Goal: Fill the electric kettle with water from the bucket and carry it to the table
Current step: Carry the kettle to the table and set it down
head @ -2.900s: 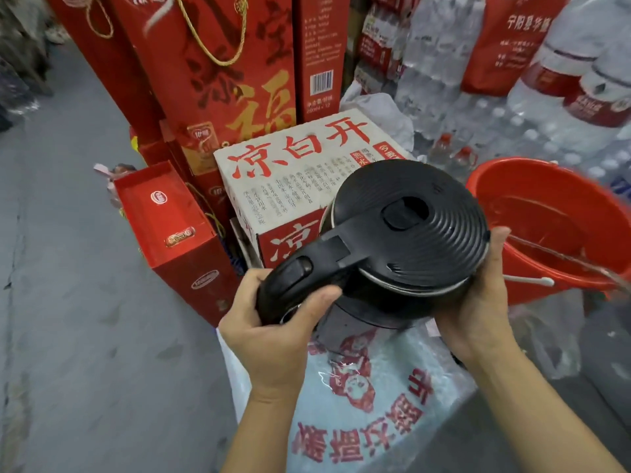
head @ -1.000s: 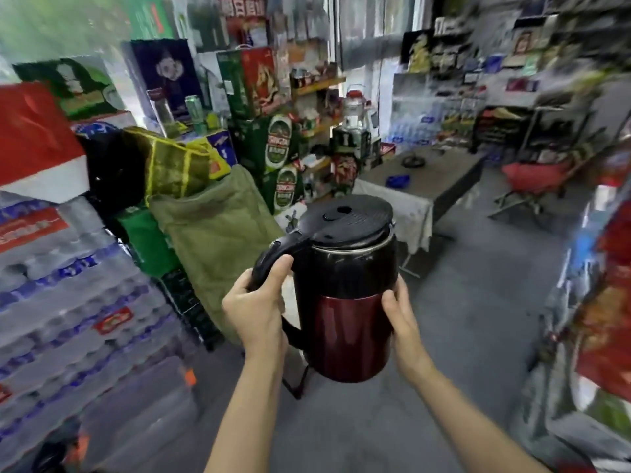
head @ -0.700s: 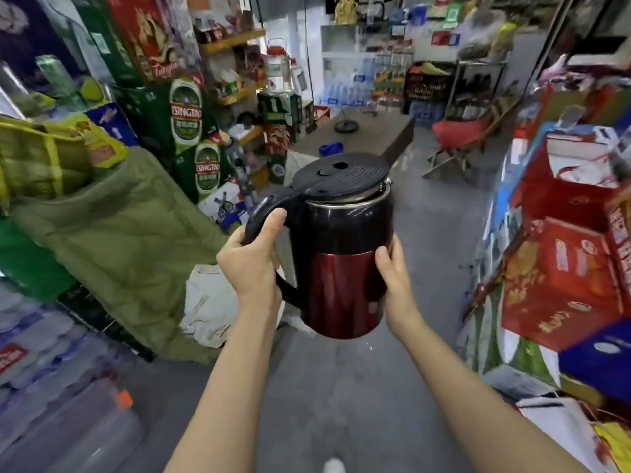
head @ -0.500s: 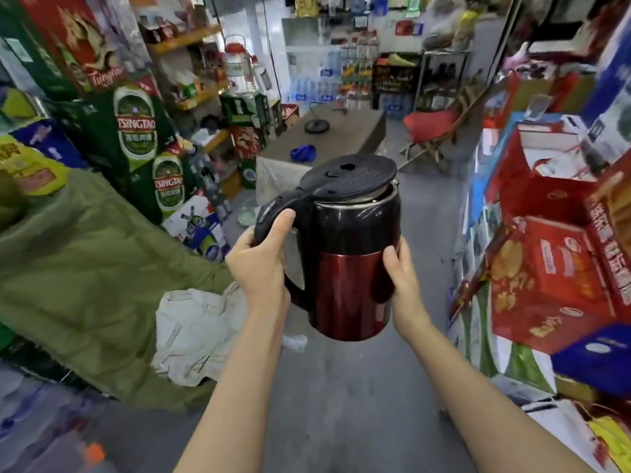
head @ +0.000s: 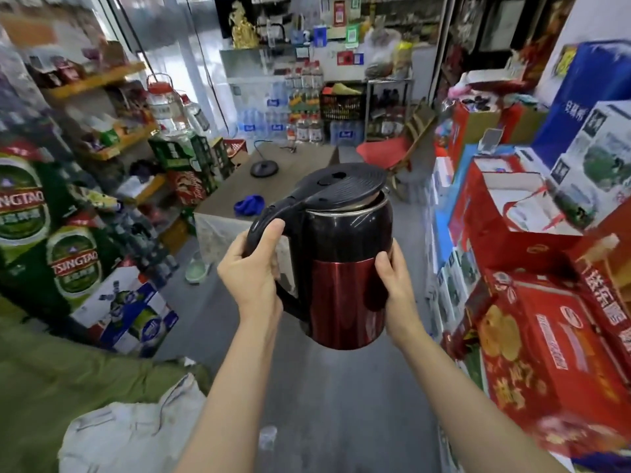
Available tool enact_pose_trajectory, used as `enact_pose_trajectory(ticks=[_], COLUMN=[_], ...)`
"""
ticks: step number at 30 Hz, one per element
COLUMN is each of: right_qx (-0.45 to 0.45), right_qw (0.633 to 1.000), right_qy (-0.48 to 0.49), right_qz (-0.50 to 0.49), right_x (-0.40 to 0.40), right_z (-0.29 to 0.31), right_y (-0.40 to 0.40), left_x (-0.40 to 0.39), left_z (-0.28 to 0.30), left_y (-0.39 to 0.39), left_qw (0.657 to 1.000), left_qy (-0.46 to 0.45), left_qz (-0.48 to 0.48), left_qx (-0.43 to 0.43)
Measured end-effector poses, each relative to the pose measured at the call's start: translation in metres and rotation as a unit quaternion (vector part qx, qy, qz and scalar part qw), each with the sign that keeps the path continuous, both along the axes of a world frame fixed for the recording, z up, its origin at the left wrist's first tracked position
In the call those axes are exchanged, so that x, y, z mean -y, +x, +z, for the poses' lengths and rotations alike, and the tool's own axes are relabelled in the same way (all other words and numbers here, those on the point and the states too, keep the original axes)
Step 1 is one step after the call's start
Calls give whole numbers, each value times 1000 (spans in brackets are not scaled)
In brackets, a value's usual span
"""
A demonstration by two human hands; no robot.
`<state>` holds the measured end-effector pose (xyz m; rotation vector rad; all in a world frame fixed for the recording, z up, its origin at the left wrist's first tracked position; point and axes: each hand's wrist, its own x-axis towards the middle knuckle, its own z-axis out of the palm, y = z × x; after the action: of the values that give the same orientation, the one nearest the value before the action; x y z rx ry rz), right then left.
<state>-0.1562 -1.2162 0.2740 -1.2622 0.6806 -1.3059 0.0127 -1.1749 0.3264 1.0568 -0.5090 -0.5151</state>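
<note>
I hold a dark red electric kettle (head: pixel 345 295) with a black ribbed lid upright in front of me, above the grey floor. My left hand (head: pixel 251 271) grips its black handle, thumb on top. My right hand (head: pixel 392 285) presses flat against the kettle's right side. The lid sits slightly ajar at its right edge. Ahead stands a brown table (head: pixel 290 172) with the kettle's round black base (head: pixel 264 169) and a blue cloth (head: pixel 249 204) on it. The bucket is out of view.
A grey aisle runs ahead to the table. Green beer cartons (head: pixel 73 264) and a green sack (head: pixel 51 377) line the left. Red gift boxes (head: pixel 546 349) stack along the right. A red folding chair (head: pixel 389 153) stands right of the table. Bottled water (head: pixel 273 124) fills the back wall.
I have turned away from the red bucket and moved down the aisle. The table and kettle base are nearer and more centred. Both hands keep the same hold on the kettle.
</note>
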Motion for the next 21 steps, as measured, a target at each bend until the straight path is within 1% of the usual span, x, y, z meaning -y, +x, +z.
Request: enact_pose_trajectory(ticks=[5,11,14,21], right_qx=[-2,-4,-11,-36], right_qw=[1000,999,999,998], right_qy=[-1,10,2,43], right_qz=[24,50,52,40], right_x=[111,234,299,454], right_z=[3,-3,-7,-16], right_y=[19,58,85,147], left_x=[105,224,286,432], left_z=[-4,-12,-17,-16], left_y=[18,58,82,143], left_qw=[1000,999,999,997], left_qy=[4,4,10,25], left_qz=[8,22,42,66], left_qx=[-14,-43,-21,-12])
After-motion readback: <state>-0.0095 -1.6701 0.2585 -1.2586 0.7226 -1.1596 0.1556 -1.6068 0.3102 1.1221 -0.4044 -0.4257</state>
